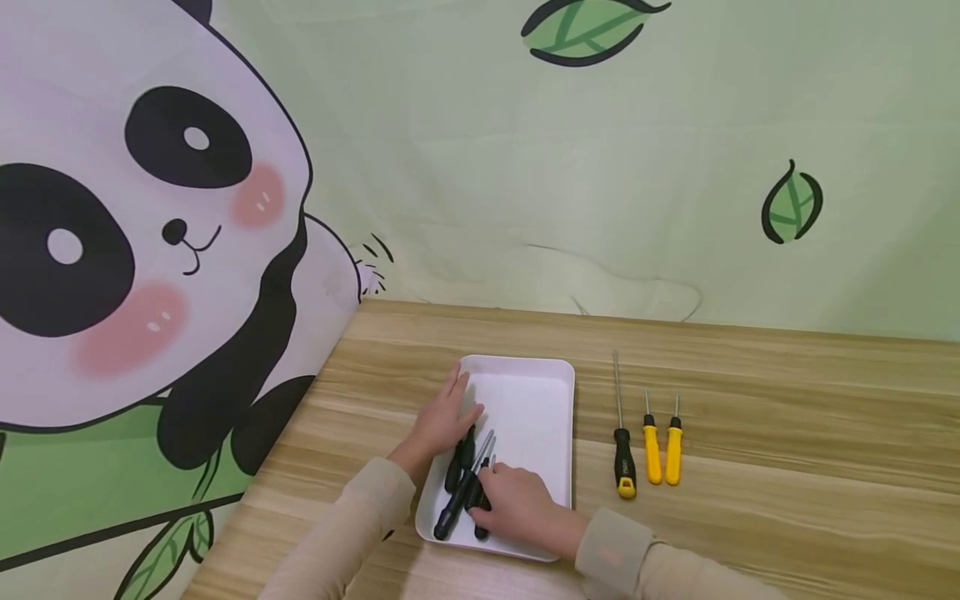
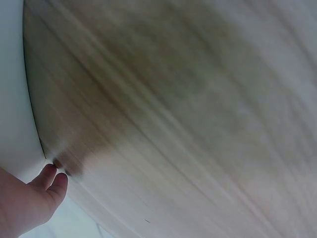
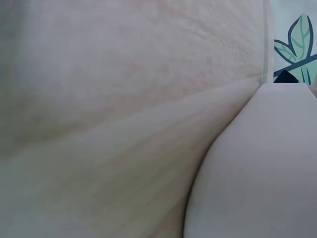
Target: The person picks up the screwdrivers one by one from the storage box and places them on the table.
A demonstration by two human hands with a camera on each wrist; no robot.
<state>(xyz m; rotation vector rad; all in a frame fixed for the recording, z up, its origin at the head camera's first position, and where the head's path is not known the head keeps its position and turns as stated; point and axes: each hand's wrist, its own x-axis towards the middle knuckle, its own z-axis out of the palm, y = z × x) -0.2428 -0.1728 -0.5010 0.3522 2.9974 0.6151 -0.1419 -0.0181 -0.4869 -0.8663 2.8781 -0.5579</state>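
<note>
We set our clock on the middle of the white tray (image 1: 525, 404), with 12 toward the pale green backdrop (image 1: 450, 125), which fills the far side; its panda (image 1: 172, 254) sits at 10 o'clock. The wood-grain table (image 1: 787, 417) spreads under the tray. Pale sleeves (image 1: 337, 533) enter from 8 and 4 o'clock. We see the left hand (image 1: 442, 418) resting at the tray's 10 o'clock rim, fingers straight, the thumb apart from them and reaching inward. The right hand (image 1: 521, 504) is over the tray's 5 o'clock part, thumb and fingers clamped on a black-handled tool (image 1: 476, 493) at 7 o'clock inside. Outside, at 3 o'clock, lies a long screwdriver (image 1: 623, 458), black-handled with a yellow end, tip toward 12. In the tray, a long black tool (image 1: 452, 510) lies just beside the gripped one, its metal shaft toward 1. Past the long screwdriver, also at 3 o'clock, 2 yellow screwdrivers (image 1: 652, 454) lie apart, tips toward 12. At the tray's 9 o'clock, 2 shorter black handles (image 1: 467, 452) lie near the left thumb.
</note>
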